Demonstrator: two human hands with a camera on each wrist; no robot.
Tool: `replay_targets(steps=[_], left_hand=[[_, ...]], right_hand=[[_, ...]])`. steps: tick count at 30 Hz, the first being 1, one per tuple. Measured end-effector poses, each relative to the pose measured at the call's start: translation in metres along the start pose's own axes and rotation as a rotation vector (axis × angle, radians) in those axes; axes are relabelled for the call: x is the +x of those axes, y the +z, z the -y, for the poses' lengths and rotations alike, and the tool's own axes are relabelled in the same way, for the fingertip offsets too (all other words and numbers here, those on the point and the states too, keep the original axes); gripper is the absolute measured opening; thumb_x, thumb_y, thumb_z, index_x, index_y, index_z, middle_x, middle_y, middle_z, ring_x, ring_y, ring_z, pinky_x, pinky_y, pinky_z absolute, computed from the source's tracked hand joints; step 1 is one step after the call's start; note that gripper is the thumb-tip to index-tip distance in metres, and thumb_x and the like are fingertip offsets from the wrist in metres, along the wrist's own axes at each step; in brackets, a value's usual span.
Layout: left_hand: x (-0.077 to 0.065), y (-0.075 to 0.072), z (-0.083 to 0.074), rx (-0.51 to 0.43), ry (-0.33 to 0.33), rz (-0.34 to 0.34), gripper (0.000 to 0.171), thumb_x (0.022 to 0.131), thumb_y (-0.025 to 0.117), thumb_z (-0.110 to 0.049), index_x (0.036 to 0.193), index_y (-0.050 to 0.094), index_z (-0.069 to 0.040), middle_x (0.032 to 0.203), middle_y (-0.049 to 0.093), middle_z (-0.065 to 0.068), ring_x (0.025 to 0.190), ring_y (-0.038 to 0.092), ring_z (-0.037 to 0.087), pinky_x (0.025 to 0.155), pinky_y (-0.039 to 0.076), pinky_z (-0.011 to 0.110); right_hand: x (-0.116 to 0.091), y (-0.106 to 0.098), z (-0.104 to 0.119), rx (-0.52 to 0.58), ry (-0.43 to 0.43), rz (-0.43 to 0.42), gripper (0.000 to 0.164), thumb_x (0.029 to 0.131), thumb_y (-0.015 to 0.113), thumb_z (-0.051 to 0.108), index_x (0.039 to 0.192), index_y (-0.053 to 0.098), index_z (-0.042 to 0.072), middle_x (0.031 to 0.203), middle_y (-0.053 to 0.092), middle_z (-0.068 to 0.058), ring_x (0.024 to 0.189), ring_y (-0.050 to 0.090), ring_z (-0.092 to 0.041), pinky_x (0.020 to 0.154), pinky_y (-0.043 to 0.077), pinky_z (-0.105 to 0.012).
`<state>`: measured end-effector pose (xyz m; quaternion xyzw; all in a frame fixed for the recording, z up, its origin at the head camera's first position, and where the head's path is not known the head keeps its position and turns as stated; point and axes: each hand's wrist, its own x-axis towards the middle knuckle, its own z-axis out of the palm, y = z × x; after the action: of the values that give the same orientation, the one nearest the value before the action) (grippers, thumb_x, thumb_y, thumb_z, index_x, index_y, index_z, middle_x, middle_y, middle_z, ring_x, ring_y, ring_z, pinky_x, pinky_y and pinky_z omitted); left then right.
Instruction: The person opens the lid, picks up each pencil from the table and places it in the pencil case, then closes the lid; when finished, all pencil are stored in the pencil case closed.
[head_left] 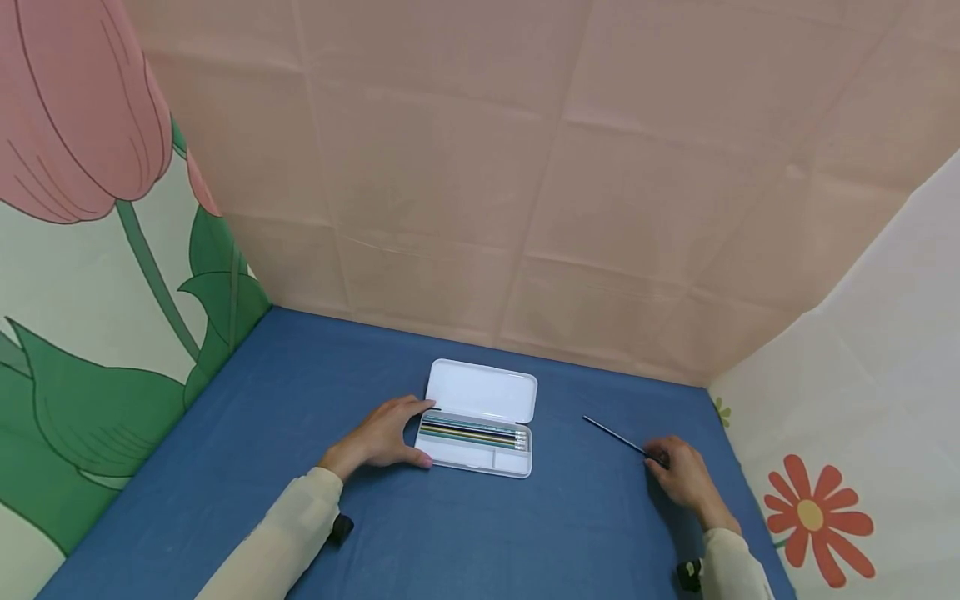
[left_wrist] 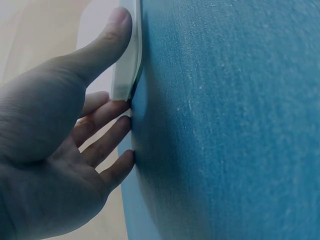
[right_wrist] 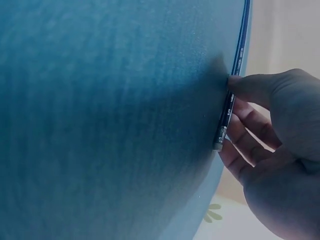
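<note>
A white pencil case (head_left: 457, 460) lies on the blue cloth with its lid (head_left: 482, 389) swung back. Several pencils (head_left: 472, 431) lie side by side in its long compartment, and a smaller divided compartment runs along the near side. My left hand (head_left: 386, 433) holds the case's left end, the thumb at the near corner and the fingertips at the far one. Off to the right, my right hand (head_left: 681, 475) pinches a dark pencil (head_left: 615, 437) near its eraser end. In the right wrist view this pencil's eraser (right_wrist: 218, 147) and metal band stick out below the thumb.
The blue tablecloth (head_left: 480, 533) covers the tabletop up to a plain beige backdrop (head_left: 450, 167). Flower-printed sheets stand at both sides, with a large tulip (head_left: 82, 108) on the left and a red flower (head_left: 817, 517) close by the right forearm.
</note>
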<state>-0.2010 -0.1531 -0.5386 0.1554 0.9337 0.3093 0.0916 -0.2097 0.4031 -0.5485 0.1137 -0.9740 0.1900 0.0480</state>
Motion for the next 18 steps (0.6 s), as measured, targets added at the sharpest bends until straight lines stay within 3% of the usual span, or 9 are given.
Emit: replay_targets(steps=[6, 14, 18], left_hand=[[0.0006, -0.0002, -0.001, 0.0, 0.001, 0.0, 0.101, 0.082, 0.104, -0.042, 0.166, 0.057, -0.012, 0.159, 0.063, 0.018, 0.146, 0.059, 0.042, 0.125, 0.047, 0.069], [-0.0012, -0.0012, -0.0033, -0.002, -0.009, 0.002, 0.101, 0.082, 0.104, -0.042, 0.166, 0.056, -0.011, 0.161, 0.061, 0.02, 0.149, 0.058, 0.044, 0.125, 0.046, 0.07], [-0.0023, -0.0015, -0.0032, 0.0, -0.014, 0.002, 0.102, 0.082, 0.104, -0.042, 0.166, 0.056, -0.011, 0.162, 0.06, 0.021, 0.15, 0.057, 0.045, 0.126, 0.045, 0.07]], right_hand=[[-0.0001, 0.0023, -0.0006, 0.007, 0.024, 0.011, 0.012, 0.1, 0.079, -0.002, 0.111, 0.083, 0.001, 0.1, 0.075, -0.012, 0.087, 0.063, -0.02, 0.075, 0.053, -0.039], [-0.001, 0.0031, 0.0027, 0.024, 0.07, 0.043, 0.012, 0.102, 0.077, -0.001, 0.113, 0.083, 0.002, 0.1, 0.074, -0.01, 0.084, 0.059, -0.017, 0.072, 0.049, -0.036], [-0.001, 0.0026, 0.0051, 0.025, 0.059, 0.018, 0.013, 0.102, 0.077, -0.001, 0.113, 0.083, 0.002, 0.101, 0.075, -0.009, 0.086, 0.06, -0.017, 0.073, 0.05, -0.037]])
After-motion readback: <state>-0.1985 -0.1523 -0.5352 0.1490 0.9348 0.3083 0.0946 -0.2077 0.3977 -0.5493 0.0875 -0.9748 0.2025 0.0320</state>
